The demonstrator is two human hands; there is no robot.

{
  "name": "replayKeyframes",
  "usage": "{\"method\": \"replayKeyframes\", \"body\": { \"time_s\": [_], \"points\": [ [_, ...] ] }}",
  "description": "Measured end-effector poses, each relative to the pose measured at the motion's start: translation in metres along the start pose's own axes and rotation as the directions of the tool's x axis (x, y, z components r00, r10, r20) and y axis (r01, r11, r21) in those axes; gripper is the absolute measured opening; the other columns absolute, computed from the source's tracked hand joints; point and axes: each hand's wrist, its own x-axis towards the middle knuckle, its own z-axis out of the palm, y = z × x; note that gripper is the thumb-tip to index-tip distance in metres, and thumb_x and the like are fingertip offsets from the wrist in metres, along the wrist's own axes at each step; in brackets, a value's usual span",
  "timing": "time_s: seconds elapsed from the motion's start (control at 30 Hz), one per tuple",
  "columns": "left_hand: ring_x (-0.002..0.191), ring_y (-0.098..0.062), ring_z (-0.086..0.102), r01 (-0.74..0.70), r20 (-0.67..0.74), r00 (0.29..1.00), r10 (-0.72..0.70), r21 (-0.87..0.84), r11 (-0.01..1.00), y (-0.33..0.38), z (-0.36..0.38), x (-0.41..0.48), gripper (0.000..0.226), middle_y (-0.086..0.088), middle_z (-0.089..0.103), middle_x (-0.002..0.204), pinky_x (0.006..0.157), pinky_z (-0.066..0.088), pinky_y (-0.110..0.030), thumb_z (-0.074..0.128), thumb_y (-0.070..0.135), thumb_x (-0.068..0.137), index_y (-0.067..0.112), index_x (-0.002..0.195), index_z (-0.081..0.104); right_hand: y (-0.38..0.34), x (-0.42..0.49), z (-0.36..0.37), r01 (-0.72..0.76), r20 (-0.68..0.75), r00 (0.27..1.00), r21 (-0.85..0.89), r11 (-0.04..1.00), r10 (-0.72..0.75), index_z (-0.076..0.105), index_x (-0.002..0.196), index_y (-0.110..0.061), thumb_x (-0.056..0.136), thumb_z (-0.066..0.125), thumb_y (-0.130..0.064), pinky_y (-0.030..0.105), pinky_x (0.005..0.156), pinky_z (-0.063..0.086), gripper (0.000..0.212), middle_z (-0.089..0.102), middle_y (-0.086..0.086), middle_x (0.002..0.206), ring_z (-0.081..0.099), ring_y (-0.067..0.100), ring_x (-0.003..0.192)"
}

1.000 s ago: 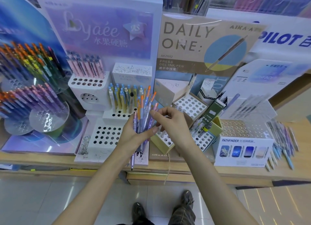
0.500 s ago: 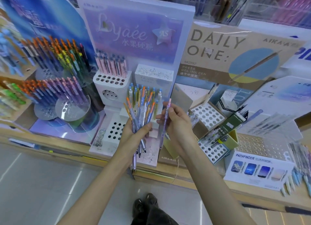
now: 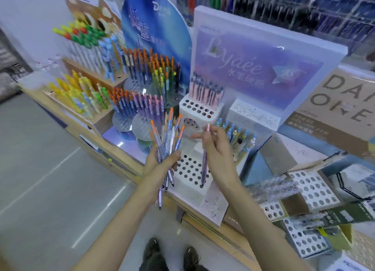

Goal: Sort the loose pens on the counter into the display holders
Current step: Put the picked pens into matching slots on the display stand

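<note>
Lilac pen [image 3: 204, 165]: upright, tip down at the near right holes of the white holder [image 3: 187, 172]; whether it sits inside one I cannot tell.
Right hand [image 3: 220, 149]: fingers curled round the lilac pen near its top.
Left hand [image 3: 155, 170]: clamped on a fanned bundle of pens [image 3: 169, 135], orange caps up, just left of the holder.
Wooden counter [image 3: 119, 159]: carries the holder.
Pink pens [image 3: 206, 93]: standing in the holder's far tier.
</note>
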Motion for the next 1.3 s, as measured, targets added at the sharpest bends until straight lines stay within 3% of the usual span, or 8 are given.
{"method": "replayKeyframes", "body": {
  "time_s": [0.07,0.23,0.63,0.77,0.93,1.07,1.17,1.3],
  "points": [
    [0.062,-0.008,0.060,-0.005,-0.027,1.000,0.005,-0.004,1.000,0.004,-0.015,0.009,0.023,0.008,0.068,0.071,0.057,0.052,-0.022,0.072,0.018,0.081,0.034,0.095,0.063,-0.001,0.008,0.012,0.032,-0.011,0.999,-0.010,0.999,-0.033,0.050,0.105,-0.025,0.102,0.040,-0.022,0.004,0.075,0.039,0.011,0.066,-0.008,0.102,0.059,0.000,0.090],
    [0.056,-0.008,0.055,-0.023,-0.021,1.000,0.024,0.049,0.999,0.014,-0.058,0.043,0.023,0.003,0.063,0.067,0.050,0.044,-0.020,0.071,0.021,0.080,0.026,0.099,0.059,-0.001,0.032,0.051,0.029,-0.118,0.993,0.004,1.000,-0.028,0.059,0.098,-0.022,0.096,0.054,-0.012,0.030,0.080,0.051,0.011,0.062,-0.007,0.091,0.061,0.013,0.086],
    [0.056,-0.008,0.059,-0.080,0.206,0.977,0.048,0.150,0.985,0.033,-0.141,0.127,0.019,0.007,0.063,0.061,0.055,0.048,-0.017,0.064,0.011,0.089,0.027,0.099,0.058,0.009,0.075,0.146,0.053,-0.436,0.889,-0.208,0.977,-0.142,0.059,0.094,-0.022,0.090,0.063,-0.008,0.004,0.071,0.043,0.015,0.060,-0.020,0.083,0.059,-0.009,0.077],
    [0.054,-0.009,0.056,-0.044,0.272,0.962,0.015,0.101,0.994,0.033,-0.151,0.137,0.021,0.007,0.059,0.059,0.055,0.047,-0.018,0.066,0.014,0.088,0.027,0.103,0.058,0.018,0.076,0.163,0.026,-0.499,0.852,-0.262,0.965,-0.159,0.062,0.097,-0.016,0.091,0.063,-0.009,0.008,0.072,0.046,0.010,0.066,-0.002,0.089,0.060,-0.001,0.079],
    [0.054,-0.008,0.055,-0.037,0.338,0.941,0.011,0.073,0.997,0.037,-0.159,0.149,0.025,0.008,0.058,0.059,0.055,0.046,-0.017,0.065,0.011,0.089,0.024,0.108,0.057,0.021,0.081,0.177,0.040,-0.463,0.840,-0.465,0.884,-0.282,0.064,0.102,-0.002,0.090,0.063,-0.007,0.017,0.075,0.046,0.014,0.066,0.010,0.094,0.059,0.010,0.082],
    [0.054,-0.008,0.054,-0.036,0.358,0.934,0.013,0.058,0.998,0.041,-0.164,0.154,0.027,0.004,0.058,0.063,0.054,0.046,-0.017,0.063,0.007,0.089,0.025,0.108,0.057,0.021,0.088,0.191,-0.001,-0.352,0.890,-0.637,0.771,-0.290,0.062,0.104,-0.001,0.091,0.062,-0.009,0.042,0.068,0.051,0.015,0.065,0.012,0.094,0.063,0.027,0.080],
    [0.056,-0.010,0.053,-0.019,0.370,0.929,0.000,0.049,0.999,0.042,-0.169,0.156,0.027,-0.007,0.057,0.071,0.055,0.046,-0.018,0.063,0.007,0.089,0.023,0.110,0.058,0.020,0.095,0.199,-0.025,-0.325,0.881,-0.756,0.654,-0.343,0.060,0.102,0.002,0.093,0.058,-0.011,0.044,0.056,0.049,0.016,0.061,0.017,0.089,0.059,0.036,0.072],
    [0.058,-0.011,0.053,0.029,0.386,0.921,-0.048,0.056,0.998,0.044,-0.175,0.159,0.028,-0.006,0.058,0.071,0.055,0.045,-0.018,0.063,0.009,0.089,0.025,0.111,0.058,0.018,0.108,0.201,-0.120,-0.368,0.880,-0.784,0.609,-0.300,0.055,0.096,0.000,0.096,0.055,-0.017,0.034,0.049,0.034,0.017,0.059,0.016,0.071,0.055,0.037,0.060]
  ]
}}
